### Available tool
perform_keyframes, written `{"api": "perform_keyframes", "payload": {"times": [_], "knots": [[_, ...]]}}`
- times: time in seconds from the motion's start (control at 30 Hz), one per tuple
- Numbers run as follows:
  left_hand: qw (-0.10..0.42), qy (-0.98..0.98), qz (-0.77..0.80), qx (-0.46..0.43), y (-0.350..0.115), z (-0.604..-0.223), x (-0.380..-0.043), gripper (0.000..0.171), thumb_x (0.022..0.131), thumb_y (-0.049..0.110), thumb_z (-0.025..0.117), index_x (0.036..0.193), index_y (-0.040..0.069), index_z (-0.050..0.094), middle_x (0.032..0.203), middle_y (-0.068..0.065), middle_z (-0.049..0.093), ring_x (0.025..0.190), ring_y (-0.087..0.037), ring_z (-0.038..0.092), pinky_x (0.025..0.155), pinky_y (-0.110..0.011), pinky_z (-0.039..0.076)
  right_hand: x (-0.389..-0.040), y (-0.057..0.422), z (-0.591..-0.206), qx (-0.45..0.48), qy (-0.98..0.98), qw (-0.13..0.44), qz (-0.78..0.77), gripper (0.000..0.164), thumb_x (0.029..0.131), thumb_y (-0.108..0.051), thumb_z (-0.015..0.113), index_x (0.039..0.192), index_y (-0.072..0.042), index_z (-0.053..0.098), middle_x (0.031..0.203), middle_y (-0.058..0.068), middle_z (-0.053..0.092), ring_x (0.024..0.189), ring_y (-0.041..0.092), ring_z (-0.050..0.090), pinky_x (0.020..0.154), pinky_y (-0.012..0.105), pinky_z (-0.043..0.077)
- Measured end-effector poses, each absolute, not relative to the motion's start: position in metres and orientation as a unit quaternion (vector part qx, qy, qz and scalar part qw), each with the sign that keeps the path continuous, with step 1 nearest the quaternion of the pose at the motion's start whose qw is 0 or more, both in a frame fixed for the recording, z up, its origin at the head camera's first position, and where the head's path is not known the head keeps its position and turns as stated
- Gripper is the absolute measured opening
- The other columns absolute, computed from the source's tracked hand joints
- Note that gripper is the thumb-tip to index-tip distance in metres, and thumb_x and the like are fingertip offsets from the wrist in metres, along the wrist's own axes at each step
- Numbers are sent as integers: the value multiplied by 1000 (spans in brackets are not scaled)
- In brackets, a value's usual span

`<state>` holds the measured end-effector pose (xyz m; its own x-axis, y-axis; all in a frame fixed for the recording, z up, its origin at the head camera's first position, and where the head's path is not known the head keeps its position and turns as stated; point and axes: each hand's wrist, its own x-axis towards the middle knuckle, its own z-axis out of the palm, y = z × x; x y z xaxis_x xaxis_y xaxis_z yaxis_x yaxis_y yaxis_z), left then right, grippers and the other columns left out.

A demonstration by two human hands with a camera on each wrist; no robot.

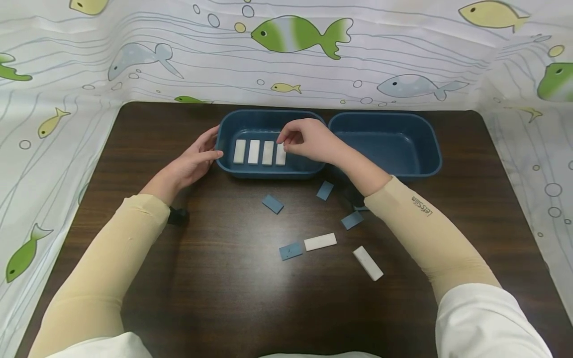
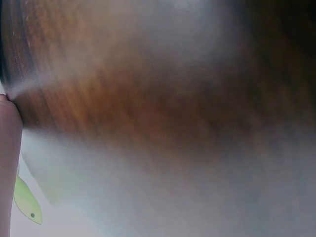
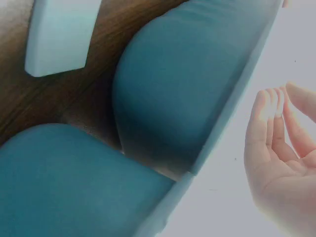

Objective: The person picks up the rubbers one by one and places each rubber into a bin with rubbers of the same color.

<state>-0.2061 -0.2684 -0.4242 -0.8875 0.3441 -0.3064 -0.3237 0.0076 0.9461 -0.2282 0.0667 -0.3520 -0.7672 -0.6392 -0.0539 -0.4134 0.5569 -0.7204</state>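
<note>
My left hand (image 1: 192, 161) holds the left end of a blue plastic bin (image 1: 268, 174), thumb on the rim and fingers along the outer wall. Inside, several white rectangular tiles stand side by side in a row. The fingertips of my right hand (image 1: 313, 140) pinch the top end of the rightmost white tile (image 1: 280, 155). In the right wrist view the curled fingers (image 3: 266, 116) and thumb come close together, but the tile is out of sight. Only part of a finger (image 2: 7, 143) of the left hand shows in the blurred left wrist view.
A second blue bin (image 1: 431, 144) stands to the right, partly behind my right forearm. On the dark wooden table (image 1: 215, 288) lie two white tiles, one near the middle (image 1: 320, 242) and one further right (image 1: 368, 263), and several blue tiles (image 1: 272, 204). A fish-patterned sheet (image 1: 201, 54) rises behind.
</note>
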Motion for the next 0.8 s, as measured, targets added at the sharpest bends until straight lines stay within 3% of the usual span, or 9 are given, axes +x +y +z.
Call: {"api": "perform_keyframes", "payload": {"times": [0.8], "knots": [[239, 662, 710, 4, -267, -423, -207, 80, 104, 1, 51, 171, 24, 14, 180, -2, 8, 166, -26, 8, 137, -48, 0, -165, 100, -360, -357, 839, 207, -353, 17, 94, -1, 78, 111, -1, 76, 101, 8, 76, 89, 18, 68, 86, 35, 60]]}}
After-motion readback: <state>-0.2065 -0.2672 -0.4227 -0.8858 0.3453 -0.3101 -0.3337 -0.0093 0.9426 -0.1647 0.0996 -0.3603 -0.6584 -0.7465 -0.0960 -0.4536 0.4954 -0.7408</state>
